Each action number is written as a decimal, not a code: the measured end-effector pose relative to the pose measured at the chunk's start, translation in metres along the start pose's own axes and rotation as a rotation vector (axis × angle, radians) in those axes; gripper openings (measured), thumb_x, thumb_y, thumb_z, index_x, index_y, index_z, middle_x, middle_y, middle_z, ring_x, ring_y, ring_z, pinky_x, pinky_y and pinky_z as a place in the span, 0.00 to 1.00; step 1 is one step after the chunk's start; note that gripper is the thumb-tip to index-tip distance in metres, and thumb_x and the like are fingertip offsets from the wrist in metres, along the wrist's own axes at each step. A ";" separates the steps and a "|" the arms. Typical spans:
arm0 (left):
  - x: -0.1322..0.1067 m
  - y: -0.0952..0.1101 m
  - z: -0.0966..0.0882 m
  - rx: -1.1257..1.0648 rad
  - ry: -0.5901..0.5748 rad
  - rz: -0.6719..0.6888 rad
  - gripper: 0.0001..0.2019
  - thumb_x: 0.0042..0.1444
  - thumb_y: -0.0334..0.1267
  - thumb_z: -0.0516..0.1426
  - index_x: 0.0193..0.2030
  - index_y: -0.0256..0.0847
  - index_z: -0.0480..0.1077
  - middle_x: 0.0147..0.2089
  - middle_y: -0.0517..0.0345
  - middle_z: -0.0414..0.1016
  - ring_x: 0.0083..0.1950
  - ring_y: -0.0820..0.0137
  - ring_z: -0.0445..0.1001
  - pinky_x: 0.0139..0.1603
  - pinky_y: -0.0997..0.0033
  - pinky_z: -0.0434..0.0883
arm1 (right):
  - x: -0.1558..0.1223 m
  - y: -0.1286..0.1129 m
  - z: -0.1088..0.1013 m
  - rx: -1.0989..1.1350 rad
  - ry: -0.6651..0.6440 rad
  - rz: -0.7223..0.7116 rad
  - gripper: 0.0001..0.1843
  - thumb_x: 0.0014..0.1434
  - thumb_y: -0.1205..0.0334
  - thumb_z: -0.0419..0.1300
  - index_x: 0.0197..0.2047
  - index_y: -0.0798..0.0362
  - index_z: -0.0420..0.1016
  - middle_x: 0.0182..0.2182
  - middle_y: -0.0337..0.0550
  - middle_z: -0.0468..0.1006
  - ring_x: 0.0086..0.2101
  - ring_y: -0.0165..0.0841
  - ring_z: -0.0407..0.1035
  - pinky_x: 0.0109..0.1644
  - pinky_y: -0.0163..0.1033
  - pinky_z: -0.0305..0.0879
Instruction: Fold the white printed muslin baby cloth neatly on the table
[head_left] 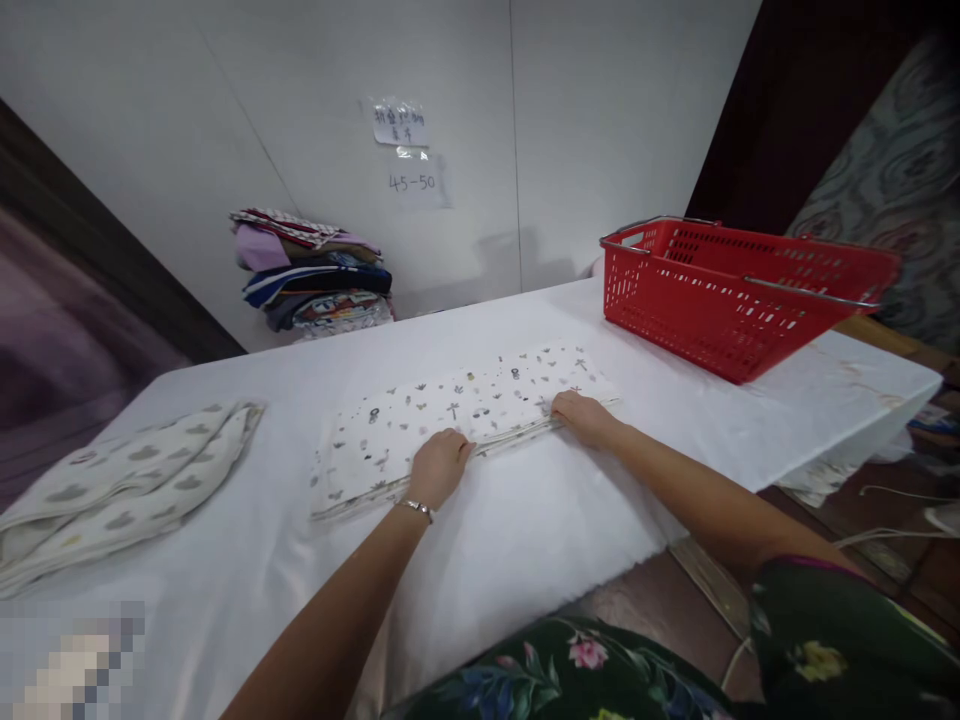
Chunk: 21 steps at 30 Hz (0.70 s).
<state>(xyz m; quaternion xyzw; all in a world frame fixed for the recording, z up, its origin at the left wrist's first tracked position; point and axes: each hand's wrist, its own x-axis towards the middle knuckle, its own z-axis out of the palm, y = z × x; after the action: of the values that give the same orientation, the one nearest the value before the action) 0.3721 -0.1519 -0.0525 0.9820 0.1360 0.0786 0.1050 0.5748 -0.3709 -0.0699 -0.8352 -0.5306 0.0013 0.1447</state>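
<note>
A white cloth (420,420) printed with small grey and tan figures lies folded into a long strip on the white-covered table. Along its near edge several layers show. My left hand (440,465), with a bracelet at the wrist, is closed on that edge near the middle. Farther right, my right hand (585,418) pinches the same edge close to the cloth's right end. The thumbs and the undersides of the fingers are partly hidden. To the left lies another cloth (142,480), off-white with grey cloud shapes, loosely folded and apart from both hands.
A red plastic basket (675,300) with metal handles stands at the table's back right. Behind the table's far edge rises a stack of folded fabrics (319,270). Handwritten paper signs (401,125) hang on the wall. The white tablecloth (525,560) reaches the near edge at my body.
</note>
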 end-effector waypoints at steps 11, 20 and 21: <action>-0.005 0.002 0.016 0.143 0.132 0.217 0.14 0.55 0.25 0.46 0.38 0.42 0.71 0.54 0.53 0.68 0.49 0.65 0.67 0.45 0.65 0.66 | -0.004 -0.005 0.001 -0.125 -0.002 -0.027 0.13 0.61 0.70 0.46 0.45 0.53 0.68 0.43 0.47 0.71 0.43 0.34 0.61 0.41 0.35 0.58; -0.003 0.005 0.012 0.046 0.063 0.141 0.15 0.54 0.27 0.47 0.39 0.44 0.73 0.53 0.55 0.68 0.50 0.63 0.66 0.48 0.60 0.66 | -0.012 0.002 -0.003 -0.050 0.036 -0.251 0.17 0.55 0.73 0.48 0.44 0.52 0.71 0.47 0.48 0.70 0.47 0.36 0.61 0.44 0.39 0.61; -0.003 0.006 0.012 0.029 0.057 0.138 0.15 0.54 0.27 0.48 0.39 0.44 0.73 0.52 0.54 0.69 0.50 0.63 0.66 0.49 0.60 0.65 | -0.012 0.001 -0.004 -0.032 0.044 -0.255 0.17 0.55 0.72 0.49 0.45 0.52 0.71 0.47 0.48 0.70 0.47 0.36 0.61 0.46 0.40 0.61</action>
<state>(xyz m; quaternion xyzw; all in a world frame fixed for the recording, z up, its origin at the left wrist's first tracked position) 0.3727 -0.1605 -0.0631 0.9878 0.0718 0.1114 0.0815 0.5712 -0.3834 -0.0682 -0.7629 -0.6292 -0.0437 0.1418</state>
